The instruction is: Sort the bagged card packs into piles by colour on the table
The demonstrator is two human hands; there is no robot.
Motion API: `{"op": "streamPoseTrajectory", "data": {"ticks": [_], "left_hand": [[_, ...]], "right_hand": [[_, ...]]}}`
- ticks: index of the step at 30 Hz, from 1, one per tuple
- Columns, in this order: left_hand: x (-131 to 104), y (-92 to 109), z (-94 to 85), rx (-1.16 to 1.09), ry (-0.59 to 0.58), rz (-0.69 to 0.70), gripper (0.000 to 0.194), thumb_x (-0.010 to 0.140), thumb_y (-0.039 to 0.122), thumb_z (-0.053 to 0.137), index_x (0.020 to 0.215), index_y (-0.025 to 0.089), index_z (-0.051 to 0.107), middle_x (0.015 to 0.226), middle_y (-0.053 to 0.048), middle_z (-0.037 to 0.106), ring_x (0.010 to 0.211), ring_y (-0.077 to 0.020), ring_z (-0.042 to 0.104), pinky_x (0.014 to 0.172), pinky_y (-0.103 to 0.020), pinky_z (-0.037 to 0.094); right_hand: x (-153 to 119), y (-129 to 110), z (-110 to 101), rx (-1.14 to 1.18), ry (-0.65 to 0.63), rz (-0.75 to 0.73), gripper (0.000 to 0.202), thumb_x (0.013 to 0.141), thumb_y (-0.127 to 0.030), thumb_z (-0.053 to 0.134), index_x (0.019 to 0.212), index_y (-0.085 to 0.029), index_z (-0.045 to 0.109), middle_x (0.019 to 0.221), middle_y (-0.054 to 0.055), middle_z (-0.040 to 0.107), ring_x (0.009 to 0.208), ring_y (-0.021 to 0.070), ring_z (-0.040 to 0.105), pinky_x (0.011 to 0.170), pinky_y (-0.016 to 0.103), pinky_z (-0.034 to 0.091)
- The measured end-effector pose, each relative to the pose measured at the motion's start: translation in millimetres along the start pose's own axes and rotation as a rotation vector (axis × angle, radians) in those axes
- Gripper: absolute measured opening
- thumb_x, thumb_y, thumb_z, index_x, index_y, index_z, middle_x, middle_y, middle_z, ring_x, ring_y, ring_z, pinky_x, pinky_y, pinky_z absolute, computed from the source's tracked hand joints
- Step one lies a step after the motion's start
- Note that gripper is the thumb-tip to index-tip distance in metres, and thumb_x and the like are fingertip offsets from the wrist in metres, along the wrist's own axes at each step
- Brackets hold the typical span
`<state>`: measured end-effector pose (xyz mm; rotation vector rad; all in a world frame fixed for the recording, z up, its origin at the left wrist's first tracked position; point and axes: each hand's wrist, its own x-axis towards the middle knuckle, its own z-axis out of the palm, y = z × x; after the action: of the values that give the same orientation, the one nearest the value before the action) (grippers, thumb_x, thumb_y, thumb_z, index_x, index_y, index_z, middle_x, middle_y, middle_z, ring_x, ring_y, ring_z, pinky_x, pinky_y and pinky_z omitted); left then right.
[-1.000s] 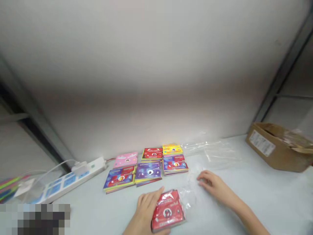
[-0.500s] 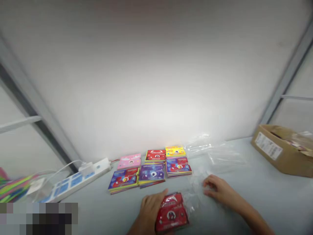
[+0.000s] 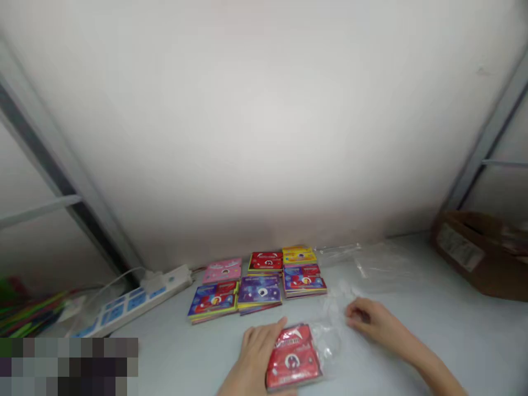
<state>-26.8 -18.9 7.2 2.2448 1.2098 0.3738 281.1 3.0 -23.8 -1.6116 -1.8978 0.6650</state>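
Observation:
My left hand (image 3: 256, 352) is wrapped round the left side of a stack of red printed booklets (image 3: 293, 360) in a clear plastic bag, lying at the near edge of the view. The bag's loose clear end (image 3: 329, 344) sticks out to the right of the stack. To the right of that end, my right hand (image 3: 373, 323) is closed in a pinch, fingertips curled toward the thumb. Whatever is between those fingertips, if anything, is too small to make out.
Behind my hands lie several stacks of printed booklets, among them purple (image 3: 259, 290), pink (image 3: 223, 270) and yellow (image 3: 299, 255). Flat clear plastic bags (image 3: 383, 261) lie beside them. A white power strip (image 3: 138, 301) is at left, a cardboard box (image 3: 474, 253) at right.
The thumb and fingers of my right hand have come closer together. My left hand stays on the bagged red stack. The camera view has shifted slightly.

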Motion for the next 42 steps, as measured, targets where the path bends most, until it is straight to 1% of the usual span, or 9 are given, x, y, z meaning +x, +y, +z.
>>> {"op": "streamPoseTrajectory", "data": {"ticks": [5, 12, 17, 19, 23, 28, 33, 37, 42], "left_hand": [[0, -2, 1.7, 0.009, -0.004, 0.008, 0.094, 0.058, 0.026, 0.071, 0.137, 0.033, 0.02, 0.13, -0.002, 0.043, 0.117, -0.0271, 0.035, 0.103, -0.042, 0.025], [0, -1, 0.4, 0.011, -0.008, -0.009, 0.094, 0.057, 0.028, 0.072, 0.137, 0.034, 0.022, 0.133, -0.002, 0.041, 0.118, -0.0287, 0.033, 0.103, -0.044, 0.024], [-1, 3, -1.7, 0.017, -0.014, -0.005, 0.093, 0.058, 0.029, 0.072, 0.136, 0.033, 0.023, 0.132, -0.002, 0.042, 0.118, -0.0291, 0.034, 0.103, -0.046, 0.023], [-1, 5, -2.5, 0.015, -0.002, -0.009, 0.092, 0.058, 0.028, 0.072, 0.136, 0.032, 0.023, 0.132, -0.002, 0.042, 0.118, -0.0289, 0.034, 0.103, -0.047, 0.024], [-2, 8, -3.8, -0.003, 0.001, -0.022, 0.092, 0.058, 0.026, 0.072, 0.136, 0.032, 0.023, 0.131, -0.002, 0.043, 0.118, -0.0282, 0.034, 0.103, -0.046, 0.024], [-3, 9, -3.6, 0.003, 0.017, -0.013, 0.089, 0.059, 0.026, 0.071, 0.136, 0.03, 0.026, 0.131, -0.001, 0.043, 0.118, -0.0278, 0.035, 0.103, -0.043, 0.024], [-3, 8, -2.4, 0.003, 0.015, 0.013, 0.088, 0.061, 0.028, 0.07, 0.135, 0.031, 0.025, 0.131, -0.001, 0.043, 0.117, -0.0267, 0.035, 0.103, -0.043, 0.025], [-2, 9, -2.3, 0.004, 0.027, -0.009, 0.09, 0.058, 0.025, 0.073, 0.135, 0.031, 0.026, 0.129, -0.001, 0.045, 0.116, -0.0263, 0.036, 0.102, -0.042, 0.026], [-3, 9, -2.9, 0.005, 0.029, 0.002, 0.086, 0.06, 0.028, 0.07, 0.135, 0.029, 0.027, 0.13, -0.002, 0.044, 0.117, -0.0269, 0.036, 0.102, -0.043, 0.026]], "right_hand": [[0, 1, -3, 0.003, 0.0, -0.037, 0.01, 0.074, -0.022, 0.052, 0.072, -0.021, 0.062, 0.074, 0.004, 0.064, 0.07, 0.0189, 0.058, 0.065, 0.029, 0.045], [1, 3, 0, -0.008, -0.037, -0.053, 0.026, 0.071, -0.03, 0.06, 0.093, -0.021, 0.069, 0.07, 0.004, 0.062, 0.065, 0.0197, 0.058, 0.064, 0.031, 0.047], [1, 1, 2, 0.01, -0.057, -0.091, 0.018, 0.074, -0.031, 0.058, 0.083, -0.023, 0.07, 0.076, 0.004, 0.065, 0.068, 0.0183, 0.06, 0.065, 0.03, 0.047], [1, 1, 3, 0.007, -0.039, -0.094, 0.016, 0.074, -0.031, 0.057, 0.078, -0.023, 0.069, 0.074, 0.004, 0.064, 0.068, 0.0183, 0.059, 0.064, 0.03, 0.047], [1, -3, 1, 0.009, 0.014, -0.09, 0.018, 0.076, -0.033, 0.053, 0.078, -0.021, 0.068, 0.071, 0.004, 0.061, 0.066, 0.0183, 0.056, 0.063, 0.031, 0.046], [1, -18, -1, 0.192, 0.075, -0.096, 0.023, 0.077, -0.039, 0.054, 0.085, -0.021, 0.067, 0.075, 0.003, 0.061, 0.072, 0.0189, 0.058, 0.068, 0.031, 0.046], [-3, -38, 12, 0.351, -0.038, -0.128, 0.022, 0.077, -0.039, 0.057, 0.084, -0.021, 0.067, 0.083, 0.005, 0.064, 0.08, 0.0195, 0.059, 0.072, 0.03, 0.047], [-4, -37, 20, 0.412, -0.065, -0.096, 0.02, 0.074, -0.034, 0.061, 0.089, -0.022, 0.068, 0.083, 0.005, 0.065, 0.077, 0.0193, 0.059, 0.072, 0.031, 0.047], [-4, -30, 25, 0.586, -0.09, -0.012, 0.031, 0.072, -0.034, 0.064, 0.101, -0.021, 0.064, 0.089, 0.006, 0.066, 0.083, 0.0198, 0.061, 0.077, 0.033, 0.048]]}}
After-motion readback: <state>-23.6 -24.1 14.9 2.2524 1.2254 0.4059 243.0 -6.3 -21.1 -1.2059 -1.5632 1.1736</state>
